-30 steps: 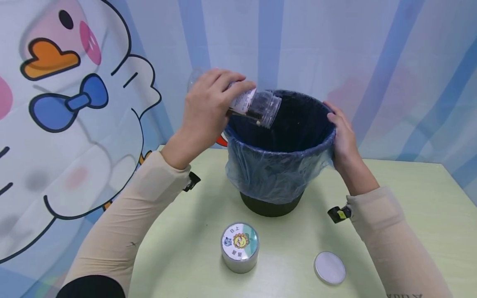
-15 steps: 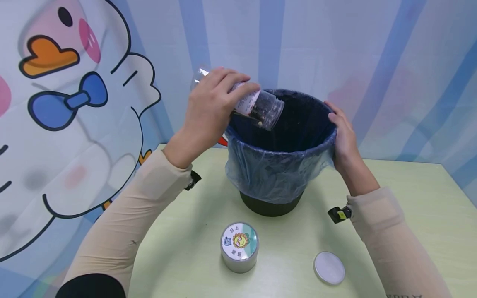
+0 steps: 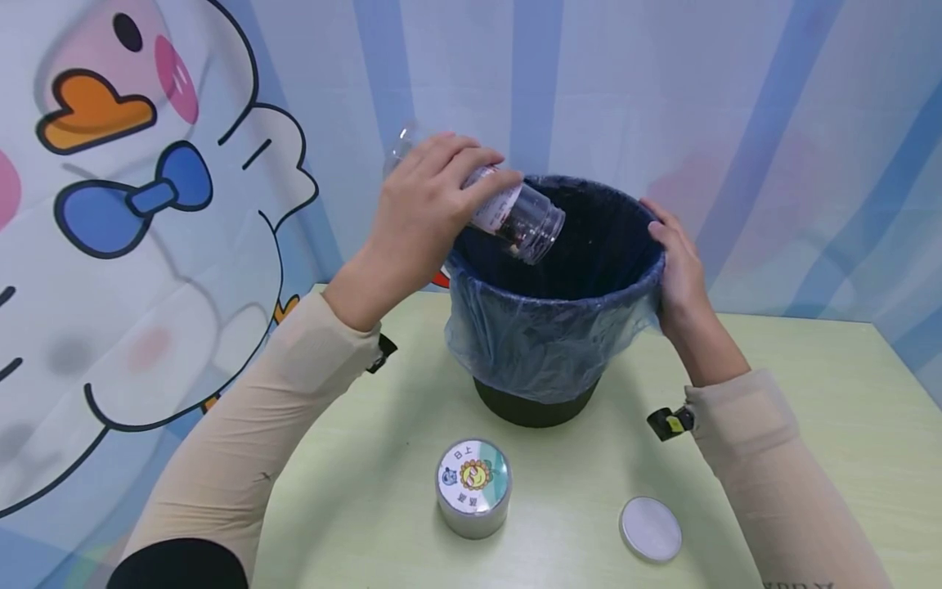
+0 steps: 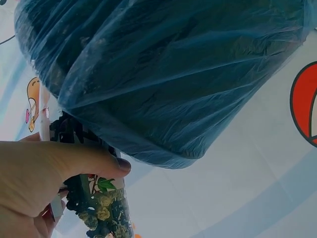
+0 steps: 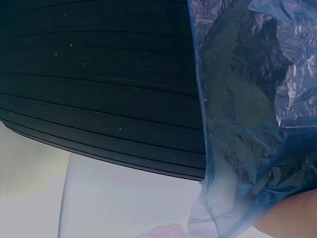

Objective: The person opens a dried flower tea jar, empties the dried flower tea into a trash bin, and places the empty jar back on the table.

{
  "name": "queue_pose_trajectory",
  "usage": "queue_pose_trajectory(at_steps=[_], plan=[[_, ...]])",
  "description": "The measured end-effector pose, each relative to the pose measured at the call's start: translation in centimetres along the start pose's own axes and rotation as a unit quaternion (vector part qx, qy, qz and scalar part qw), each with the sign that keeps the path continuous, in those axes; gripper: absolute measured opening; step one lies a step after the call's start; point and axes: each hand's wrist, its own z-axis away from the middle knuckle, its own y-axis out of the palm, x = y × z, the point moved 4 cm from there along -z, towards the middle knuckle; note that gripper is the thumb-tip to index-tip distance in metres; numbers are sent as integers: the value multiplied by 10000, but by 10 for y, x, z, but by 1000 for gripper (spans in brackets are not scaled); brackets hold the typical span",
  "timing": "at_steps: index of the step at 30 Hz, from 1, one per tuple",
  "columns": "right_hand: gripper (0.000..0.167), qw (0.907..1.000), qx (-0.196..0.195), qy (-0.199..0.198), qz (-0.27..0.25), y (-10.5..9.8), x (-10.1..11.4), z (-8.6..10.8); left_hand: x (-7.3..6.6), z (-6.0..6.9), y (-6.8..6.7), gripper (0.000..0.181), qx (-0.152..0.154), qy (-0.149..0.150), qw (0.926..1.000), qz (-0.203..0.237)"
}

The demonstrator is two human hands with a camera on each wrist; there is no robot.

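Clear plastic jar with white printed label point(image 3: 531, 231) is uncapped, a round white lid point(image 3: 651, 530) lying near right; yellowish dried pieces point(image 4: 103, 214) are still inside. Left hand point(image 3: 430, 196) grips it, long axis slanting from raised left base to lower, right-pointing mouth, over a black bin point(image 3: 537, 407) lined in blue plastic point(image 3: 548, 348); right hand point(image 3: 680, 274) grasps the right rim.

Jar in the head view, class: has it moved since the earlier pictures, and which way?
Yes: judged against the bin, the jar has shifted slightly to the right, its mouth a little lower.
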Motion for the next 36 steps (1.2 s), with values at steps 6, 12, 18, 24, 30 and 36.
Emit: queue_pose_trajectory(at_steps=[6,12,18,24,30,36], plan=[[49,10000,38,69,-12,0,-1,0,-1,2,0,40,189,85,9997,-115],[50,9999,49,105,1,1,0,1,-2,1,0,41,293,229,9991,-204],[49,10000,9,56,-59,0,2,0,-1,-3,2,39,275,350,9987,-253],[49,10000,-11,42,-71,-1,1,0,-2,-7,2,36,210,568,9974,-385],[49,10000,24,51,-58,-1,0,1,-5,-6,1,39,399,861,9930,-707],[50,9999,55,62,-79,0,1,1,-5,-6,0,40,408,950,9916,-771]])
